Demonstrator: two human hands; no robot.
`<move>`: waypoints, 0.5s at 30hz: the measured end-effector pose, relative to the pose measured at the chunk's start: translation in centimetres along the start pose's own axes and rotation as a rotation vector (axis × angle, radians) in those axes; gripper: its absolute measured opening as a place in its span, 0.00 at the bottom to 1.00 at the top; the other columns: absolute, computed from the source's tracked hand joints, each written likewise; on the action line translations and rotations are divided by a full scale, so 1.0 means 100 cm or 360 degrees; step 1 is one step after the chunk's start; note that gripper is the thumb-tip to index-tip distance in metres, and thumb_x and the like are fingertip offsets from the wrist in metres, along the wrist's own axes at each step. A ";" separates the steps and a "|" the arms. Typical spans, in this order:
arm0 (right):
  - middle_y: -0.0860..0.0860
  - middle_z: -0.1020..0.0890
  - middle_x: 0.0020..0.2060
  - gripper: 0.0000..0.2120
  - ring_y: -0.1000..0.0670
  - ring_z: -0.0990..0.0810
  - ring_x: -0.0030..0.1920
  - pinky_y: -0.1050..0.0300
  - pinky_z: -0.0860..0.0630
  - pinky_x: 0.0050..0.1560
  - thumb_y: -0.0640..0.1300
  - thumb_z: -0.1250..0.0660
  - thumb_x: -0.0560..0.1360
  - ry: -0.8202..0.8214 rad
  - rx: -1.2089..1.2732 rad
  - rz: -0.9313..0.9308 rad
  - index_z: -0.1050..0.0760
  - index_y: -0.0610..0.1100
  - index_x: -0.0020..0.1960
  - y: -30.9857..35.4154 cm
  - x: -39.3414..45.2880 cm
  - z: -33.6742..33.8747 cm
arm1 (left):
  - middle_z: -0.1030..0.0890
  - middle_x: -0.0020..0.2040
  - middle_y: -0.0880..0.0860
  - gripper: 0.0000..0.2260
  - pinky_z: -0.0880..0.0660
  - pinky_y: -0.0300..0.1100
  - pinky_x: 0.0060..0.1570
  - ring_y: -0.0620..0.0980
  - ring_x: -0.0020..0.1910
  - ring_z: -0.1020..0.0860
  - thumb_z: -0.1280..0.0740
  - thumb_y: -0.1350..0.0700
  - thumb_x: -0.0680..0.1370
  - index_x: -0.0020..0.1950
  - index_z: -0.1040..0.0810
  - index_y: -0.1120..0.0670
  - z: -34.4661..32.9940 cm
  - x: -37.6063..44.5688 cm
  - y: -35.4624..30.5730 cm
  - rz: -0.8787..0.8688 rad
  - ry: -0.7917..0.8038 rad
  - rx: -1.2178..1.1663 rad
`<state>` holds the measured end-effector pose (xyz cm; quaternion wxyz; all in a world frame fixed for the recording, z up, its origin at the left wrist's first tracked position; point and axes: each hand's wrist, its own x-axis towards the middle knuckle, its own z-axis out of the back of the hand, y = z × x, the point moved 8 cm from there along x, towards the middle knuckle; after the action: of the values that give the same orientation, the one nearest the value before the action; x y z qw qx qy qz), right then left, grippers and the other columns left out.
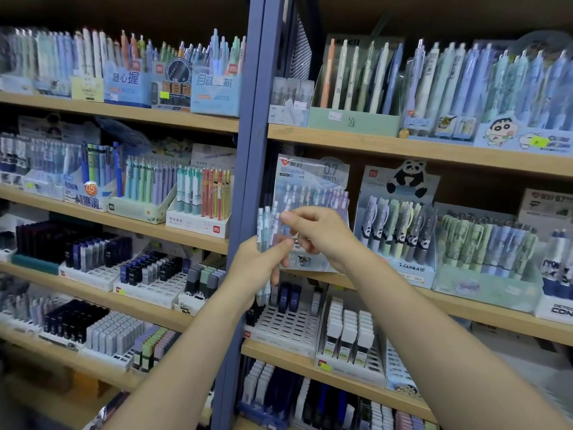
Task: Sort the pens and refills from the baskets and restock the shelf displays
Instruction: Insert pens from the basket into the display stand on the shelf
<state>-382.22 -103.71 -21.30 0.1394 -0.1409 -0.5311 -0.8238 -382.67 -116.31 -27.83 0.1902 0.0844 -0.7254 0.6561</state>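
Note:
My left hand (262, 263) grips a small bunch of pale blue and white mechanical pencils (266, 226), held upright in front of the blue shelf post. My right hand (316, 232) pinches the top of one pencil in that bunch, thumb and forefinger closed on its cap end. Directly behind both hands stands a clear display box marked 0.7 mm (311, 187), filled with pastel pencils, on the middle shelf of the right bay. The baskets are out of view.
A blue upright post (248, 150) divides two bays of wooden shelves. A panda display box (400, 225) stands right of the 0.7 box. A white slotted tray of lead refills (285, 324) sits below my hands. Pen boxes fill the left shelves (124, 209).

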 end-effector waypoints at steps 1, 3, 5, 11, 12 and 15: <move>0.50 0.25 0.30 0.10 0.53 0.31 0.27 0.62 0.33 0.27 0.52 0.30 0.78 0.0000 -0.0014 -0.0002 0.18 0.45 0.45 -0.001 -0.002 0.004 | 0.20 0.34 0.51 0.07 0.27 0.37 0.30 0.48 0.24 0.30 0.30 0.52 0.80 0.52 0.19 0.55 -0.005 -0.002 -0.001 0.0010 0.0035 -0.0017; 0.51 0.23 0.33 0.09 0.53 0.28 0.28 0.62 0.32 0.27 0.49 0.32 0.80 -0.0041 0.0025 -0.0013 0.19 0.44 0.47 -0.005 -0.006 0.013 | 0.19 0.35 0.52 0.09 0.25 0.39 0.31 0.48 0.23 0.30 0.30 0.51 0.80 0.52 0.19 0.57 -0.012 -0.007 -0.003 0.0037 0.0053 -0.0077; 0.49 0.21 0.39 0.10 0.52 0.25 0.30 0.60 0.31 0.28 0.45 0.36 0.82 -0.0142 0.0202 -0.0064 0.19 0.42 0.53 -0.011 -0.009 0.027 | 0.17 0.36 0.52 0.09 0.26 0.40 0.28 0.47 0.23 0.29 0.30 0.51 0.80 0.53 0.19 0.57 -0.015 -0.009 -0.002 0.0067 0.0029 -0.0153; 0.43 0.21 0.45 0.10 0.50 0.21 0.34 0.57 0.24 0.33 0.43 0.39 0.83 -0.0274 0.0603 -0.0155 0.21 0.39 0.57 -0.023 -0.021 0.061 | 0.25 0.24 0.48 0.12 0.28 0.38 0.33 0.49 0.23 0.31 0.31 0.50 0.81 0.49 0.18 0.59 -0.024 -0.012 0.006 0.0128 -0.0031 -0.0086; 0.44 0.21 0.44 0.10 0.50 0.21 0.35 0.57 0.24 0.34 0.42 0.38 0.83 -0.0225 0.0645 -0.0147 0.21 0.39 0.58 -0.023 -0.023 0.062 | 0.24 0.26 0.49 0.11 0.29 0.37 0.32 0.49 0.23 0.31 0.32 0.51 0.81 0.49 0.17 0.59 -0.027 -0.012 0.007 0.0130 -0.0017 -0.0098; 0.46 0.20 0.43 0.10 0.51 0.21 0.35 0.59 0.23 0.34 0.41 0.37 0.83 -0.0141 0.0691 -0.0123 0.22 0.38 0.59 -0.022 -0.031 0.067 | 0.23 0.32 0.53 0.12 0.30 0.37 0.29 0.49 0.23 0.32 0.33 0.52 0.82 0.50 0.16 0.58 -0.040 -0.012 0.004 0.0124 0.0072 -0.0097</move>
<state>-379.68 -96.44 -21.68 0.1113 -0.1231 -0.7066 -0.6879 -381.08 -112.47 -28.44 0.1833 0.0353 -0.7434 0.6423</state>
